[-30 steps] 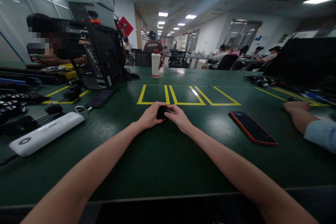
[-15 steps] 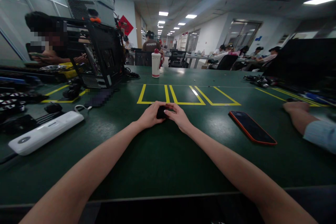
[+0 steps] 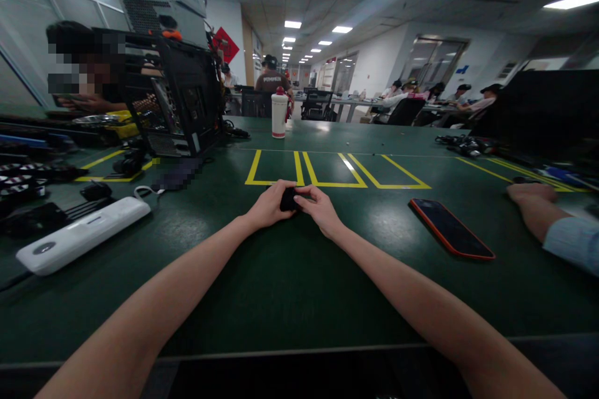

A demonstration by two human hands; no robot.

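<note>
A small dark object (image 3: 287, 199) is between my two hands, low over the green table (image 3: 290, 287); its kind I cannot make out. My left hand (image 3: 271, 204) is closed around its left side, thumb in front and fingers over the top. On its right side, my right hand (image 3: 319, 207) grips it with thumb and fingertips. Both hands are just on the near side of the yellow tape outlines (image 3: 306, 184). Fingers cover much of the object.
A phone in an orange case (image 3: 452, 229) lies to the right, near another person's hand (image 3: 533, 193). Leftward are a white power strip (image 3: 88, 234), cables and an open black computer case (image 3: 182, 93). A white bottle (image 3: 279, 115) stands beyond the tape.
The whole view has shifted very slightly. My right fingertips have drawn back a little to the right, exposing more of the dark object; both hands stay on it.
</note>
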